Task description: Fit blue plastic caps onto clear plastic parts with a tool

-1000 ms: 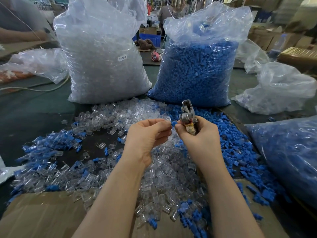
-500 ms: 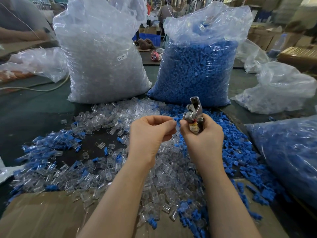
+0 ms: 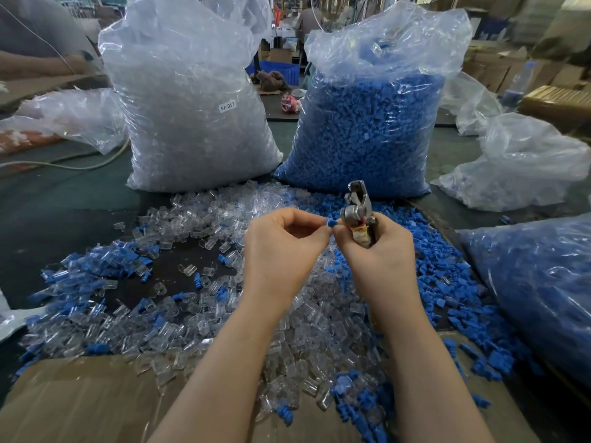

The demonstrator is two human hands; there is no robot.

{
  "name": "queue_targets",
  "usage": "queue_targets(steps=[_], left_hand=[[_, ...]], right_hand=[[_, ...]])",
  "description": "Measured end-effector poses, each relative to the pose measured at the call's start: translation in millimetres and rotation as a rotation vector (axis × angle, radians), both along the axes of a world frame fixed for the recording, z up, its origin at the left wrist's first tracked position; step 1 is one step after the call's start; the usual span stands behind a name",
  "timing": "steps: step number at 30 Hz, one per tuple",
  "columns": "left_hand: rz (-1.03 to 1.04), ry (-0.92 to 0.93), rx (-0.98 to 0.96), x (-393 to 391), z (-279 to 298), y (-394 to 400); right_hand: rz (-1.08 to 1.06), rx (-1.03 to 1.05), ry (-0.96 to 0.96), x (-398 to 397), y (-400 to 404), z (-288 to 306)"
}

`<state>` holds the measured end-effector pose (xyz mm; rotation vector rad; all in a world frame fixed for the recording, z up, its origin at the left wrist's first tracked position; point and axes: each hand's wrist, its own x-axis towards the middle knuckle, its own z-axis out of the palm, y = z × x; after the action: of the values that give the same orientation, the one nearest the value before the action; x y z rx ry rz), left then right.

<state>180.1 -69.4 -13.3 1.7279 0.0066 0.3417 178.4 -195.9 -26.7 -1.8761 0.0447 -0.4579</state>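
Note:
My left hand (image 3: 283,247) is held above the pile, its fingertips pinching a small blue cap (image 3: 331,222). Whether a clear part sits under the cap is hidden by the fingers. My right hand (image 3: 379,251) grips a metal plier-like tool (image 3: 358,209) upright, jaws pointing up and away, its handles wrapped in tape. The two hands meet at the fingertips. Loose clear plastic parts (image 3: 319,327) cover the table under my hands. Loose blue caps (image 3: 447,282) lie to the right.
A tall bag of clear parts (image 3: 192,116) and a bag of blue caps (image 3: 367,129) stand behind the pile. Another blue-filled bag (image 3: 537,289) lies at right. Fitted blue-and-clear pieces (image 3: 89,266) lie at left. Cardboard (image 3: 80,404) covers the near edge.
Both hands rose slightly and drew together. The tool tilted a little to the right. A blue cap now shows at my left fingertips.

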Motion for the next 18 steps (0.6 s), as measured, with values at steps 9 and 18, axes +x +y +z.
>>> queue_targets(steps=[9, 18], left_hand=[[0.001, 0.006, -0.017, 2.7, -5.1, 3.1], [-0.116, -0.043, -0.122, 4.1, -3.2, 7.5]], right_hand=[[0.123, -0.011, 0.059, -1.6, -7.9, 5.1], [0.218, -0.218, 0.146, 0.0, -15.7, 1.5]])
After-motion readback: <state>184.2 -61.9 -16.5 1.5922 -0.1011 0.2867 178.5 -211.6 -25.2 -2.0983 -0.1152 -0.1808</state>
